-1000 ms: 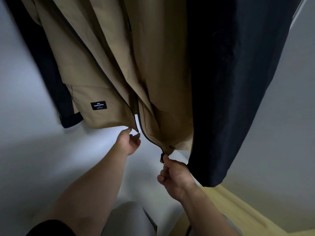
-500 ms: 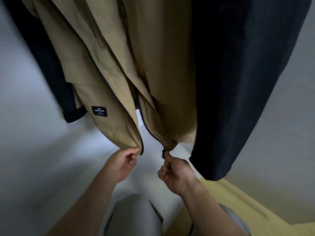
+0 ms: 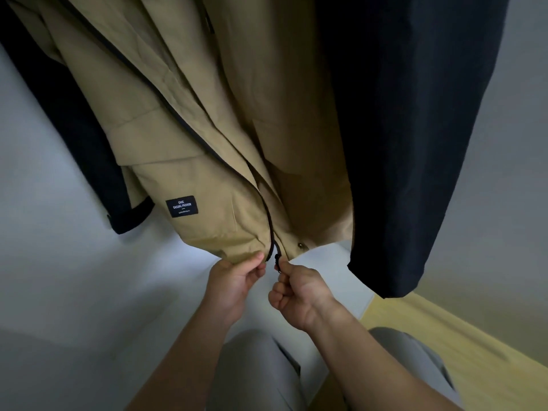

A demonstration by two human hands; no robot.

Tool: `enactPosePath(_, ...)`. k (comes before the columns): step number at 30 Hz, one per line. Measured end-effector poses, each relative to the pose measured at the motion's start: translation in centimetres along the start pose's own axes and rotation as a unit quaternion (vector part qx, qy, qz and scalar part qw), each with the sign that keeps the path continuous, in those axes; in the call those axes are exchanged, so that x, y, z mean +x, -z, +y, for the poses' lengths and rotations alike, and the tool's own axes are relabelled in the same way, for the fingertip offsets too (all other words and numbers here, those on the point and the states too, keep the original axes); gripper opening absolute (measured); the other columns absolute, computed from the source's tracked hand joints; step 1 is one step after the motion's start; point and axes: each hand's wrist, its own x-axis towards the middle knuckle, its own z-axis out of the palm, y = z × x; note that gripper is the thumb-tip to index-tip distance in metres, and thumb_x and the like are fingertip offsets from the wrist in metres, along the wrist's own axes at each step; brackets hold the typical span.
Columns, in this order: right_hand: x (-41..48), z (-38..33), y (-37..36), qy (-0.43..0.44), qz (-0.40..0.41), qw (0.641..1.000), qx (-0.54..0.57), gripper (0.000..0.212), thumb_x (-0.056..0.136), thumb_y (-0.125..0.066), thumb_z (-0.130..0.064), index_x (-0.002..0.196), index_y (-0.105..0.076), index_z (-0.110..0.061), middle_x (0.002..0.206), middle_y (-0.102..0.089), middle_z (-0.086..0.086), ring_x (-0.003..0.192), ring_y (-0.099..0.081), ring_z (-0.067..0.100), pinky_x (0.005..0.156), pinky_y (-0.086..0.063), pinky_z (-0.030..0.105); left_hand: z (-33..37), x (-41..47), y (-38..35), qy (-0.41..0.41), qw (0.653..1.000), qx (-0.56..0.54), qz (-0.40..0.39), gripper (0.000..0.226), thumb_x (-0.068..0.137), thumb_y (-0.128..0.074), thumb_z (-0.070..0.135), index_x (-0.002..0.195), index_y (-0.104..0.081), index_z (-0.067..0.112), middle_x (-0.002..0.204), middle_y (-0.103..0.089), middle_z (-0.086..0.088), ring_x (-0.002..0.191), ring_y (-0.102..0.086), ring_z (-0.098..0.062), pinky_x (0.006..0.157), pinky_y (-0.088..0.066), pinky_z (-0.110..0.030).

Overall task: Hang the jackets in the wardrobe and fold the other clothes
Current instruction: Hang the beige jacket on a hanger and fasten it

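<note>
While the tan jacket [image 3: 207, 129] hangs in the wardrobe, its zipper is being joined at the hem.
Head view: the left hand [image 3: 234, 280] pinches the left hem corner and the right hand [image 3: 299, 292] pinches the zipper pull [image 3: 277, 258]. The next move is likely to seat the pin and draw upward. A dark coat [image 3: 400, 143] hangs just beside on the right; free room lies below the hem.

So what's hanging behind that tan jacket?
A dark sleeve pokes out behind the tan jacket on its left, against a pale wall. The jacket covers the rest of that garment.
</note>
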Motion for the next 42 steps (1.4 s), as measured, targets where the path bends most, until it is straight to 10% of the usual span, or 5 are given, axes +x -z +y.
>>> enactPosePath(18, -1.8, 0.8, -0.8, -0.017, -0.023, 1.000, 0.004, 0.016, 0.103, -0.057, -0.019, 0.091, -0.060, -0.008, 0.047, -0.037, -0.005, 0.037, -0.027, 0.010, 0.042, -0.033, 0.023, -0.9, -0.6, -1.3, 0.060, 0.995, -0.080, 0.028, 0.018, 0.063, -0.086, 0.027, 0.079, -0.082, 0.020, 0.091, -0.076, 0.004, 0.078, -0.069, -0.007, 0.082, -0.047, -0.028)
enactPosePath(32, -2.5, 0.5, -0.6, -0.025, -0.031, 0.999, 0.029, 0.023, 0.105, -0.055, -0.018, 0.084, -0.061, -0.011, 0.047, -0.046, -0.005, 0.036, -0.027, 0.008, 0.041, -0.031, 0.020, -1.7, -0.4, -1.5, 0.060, 0.994, -0.093, 0.011, 0.061, 0.060, -0.090, 0.029, 0.111, -0.074, 0.001, 0.108, -0.073, -0.016, 0.096, -0.068, -0.027, 0.099, -0.054, -0.040)
enactPosePath(42, -2.8, 0.5, -0.3, -0.015, -0.026, 0.999, 0.022, 0.018, 0.104, -0.056, -0.019, 0.090, -0.059, -0.009, 0.046, -0.036, -0.005, 0.037, -0.026, 0.010, 0.042, -0.031, 0.022, -1.3, -0.3, -1.5, 0.038, 0.996, -0.074, 0.029, 0.028, 0.064, -0.086, 0.025, 0.088, -0.077, 0.012, 0.086, -0.075, -0.004, 0.074, -0.071, -0.012, 0.078, -0.052, -0.029)
